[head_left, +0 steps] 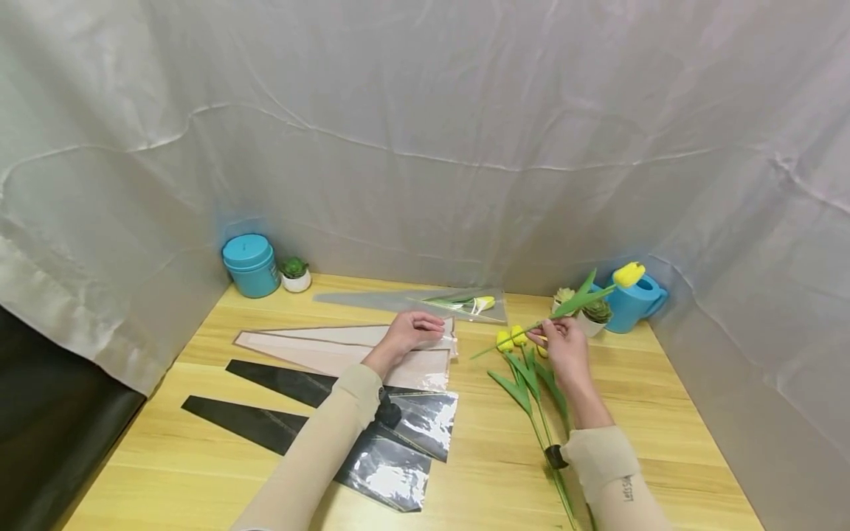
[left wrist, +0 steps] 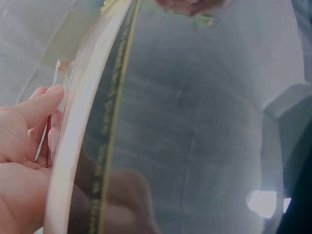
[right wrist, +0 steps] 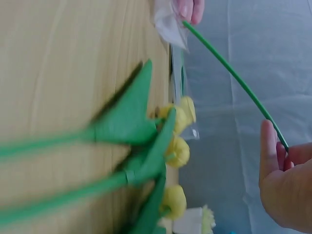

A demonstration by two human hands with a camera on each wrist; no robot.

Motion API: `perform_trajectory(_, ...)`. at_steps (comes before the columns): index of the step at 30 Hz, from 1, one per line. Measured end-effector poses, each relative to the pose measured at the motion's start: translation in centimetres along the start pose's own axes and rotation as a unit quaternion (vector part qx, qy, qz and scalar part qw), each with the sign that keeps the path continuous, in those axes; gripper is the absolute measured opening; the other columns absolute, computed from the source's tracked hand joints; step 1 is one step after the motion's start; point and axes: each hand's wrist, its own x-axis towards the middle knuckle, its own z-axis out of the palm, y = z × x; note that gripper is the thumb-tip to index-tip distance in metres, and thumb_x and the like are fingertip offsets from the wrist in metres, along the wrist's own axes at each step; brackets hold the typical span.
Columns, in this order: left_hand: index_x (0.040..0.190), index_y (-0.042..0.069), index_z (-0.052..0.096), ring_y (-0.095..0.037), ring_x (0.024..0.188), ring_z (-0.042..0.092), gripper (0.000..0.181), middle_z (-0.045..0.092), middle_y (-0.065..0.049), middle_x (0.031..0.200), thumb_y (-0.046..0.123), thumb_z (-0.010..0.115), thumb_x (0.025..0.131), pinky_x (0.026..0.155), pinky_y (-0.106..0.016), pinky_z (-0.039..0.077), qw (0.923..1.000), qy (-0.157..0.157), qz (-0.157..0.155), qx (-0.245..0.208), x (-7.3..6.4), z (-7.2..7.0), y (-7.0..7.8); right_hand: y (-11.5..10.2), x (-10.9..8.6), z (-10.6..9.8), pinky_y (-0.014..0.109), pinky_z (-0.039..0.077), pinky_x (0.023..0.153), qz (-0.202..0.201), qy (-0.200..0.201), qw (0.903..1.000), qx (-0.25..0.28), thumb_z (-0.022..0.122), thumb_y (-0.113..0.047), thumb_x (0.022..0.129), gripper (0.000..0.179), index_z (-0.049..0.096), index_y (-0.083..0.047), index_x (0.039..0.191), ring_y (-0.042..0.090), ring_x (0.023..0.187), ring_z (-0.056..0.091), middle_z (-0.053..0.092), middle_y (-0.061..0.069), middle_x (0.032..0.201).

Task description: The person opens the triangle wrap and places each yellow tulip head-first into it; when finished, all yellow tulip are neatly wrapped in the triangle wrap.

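Note:
My left hand (head_left: 413,332) pinches the wide right end of a pink-edged flower sleeve (head_left: 332,333); thumb and fingers show at its clear edge in the left wrist view. A second pink sleeve (head_left: 418,369) lies just below it. With my right hand (head_left: 567,348) I grip an artificial yellow tulip (head_left: 629,274) by its green stem (right wrist: 234,73). It hangs tilted, bloom up to the right, stem end pointing towards the left hand. Under the right arm, several more tulips (head_left: 524,376) lie on the table, partly hidden by that arm.
Two black sleeves (head_left: 279,380) lie under the left forearm. A clear sleeve (head_left: 372,300) with a tulip inside lies at the back. A blue canister (head_left: 251,265) and a potted succulent (head_left: 295,274) stand back left; a blue watering can (head_left: 627,306) and small potted plants (head_left: 594,317) stand back right.

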Motion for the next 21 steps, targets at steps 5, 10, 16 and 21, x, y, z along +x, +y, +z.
perform_trajectory(5, 0.114, -0.003, 0.075, -0.017, 0.097, 0.077, 0.030, 0.079, -0.015, 0.106, -0.008, 0.079, 0.085, 0.087, -0.024, 0.060, 1.0000, -0.001, -0.002, 0.001, -0.1, -0.1, 0.0, 0.8, 0.9, 2.0, 0.027, 0.058, 0.098, -0.001, 0.036, 0.9975, 0.061, 0.042, -0.011, 0.111, 0.022, 0.041, 0.005, 0.126, 0.013, 0.095, 0.066, 0.051, 0.019, 0.117)
perform_trajectory(10, 0.114, -0.003, 0.075, -0.016, 0.096, 0.077, 0.030, 0.080, -0.014, 0.106, -0.007, 0.080, 0.085, 0.086, -0.023, 0.060, 1.0000, -0.002, 0.001, 0.003, 0.0, -0.1, -0.1, 1.4, 1.5, 3.3, 0.027, 0.058, 0.098, -0.001, 0.064, 0.9927, 0.103, 0.042, -0.009, 0.111, 0.020, 0.040, 0.005, 0.125, 0.019, 0.099, 0.064, 0.048, 0.016, 0.115)
perform_trajectory(16, 0.114, -0.003, 0.075, -0.017, 0.097, 0.077, 0.030, 0.079, -0.016, 0.106, -0.008, 0.079, 0.085, 0.085, -0.022, 0.060, 1.0000, 0.002, 0.002, -0.001, 0.0, -0.2, -0.1, 2.0, 1.9, 4.5, 0.026, 0.058, 0.098, 0.015, 0.059, 0.9939, 0.092, 0.041, -0.011, 0.112, 0.030, 0.035, 0.008, 0.135, 0.022, 0.104, 0.063, 0.047, 0.016, 0.119)
perform_trajectory(21, 0.115, -0.004, 0.074, -0.015, 0.095, 0.077, 0.031, 0.079, -0.015, 0.106, -0.008, 0.079, 0.085, 0.086, -0.022, 0.060, 1.0000, -0.001, 0.003, -0.004, 0.0, -0.1, -0.1, 2.6, 1.9, 5.4, 0.028, 0.058, 0.099, 0.016, 0.057, 0.9915, 0.116, 0.041, -0.008, 0.111, 0.029, 0.035, 0.010, 0.133, 0.031, 0.111, 0.061, 0.046, 0.017, 0.119)
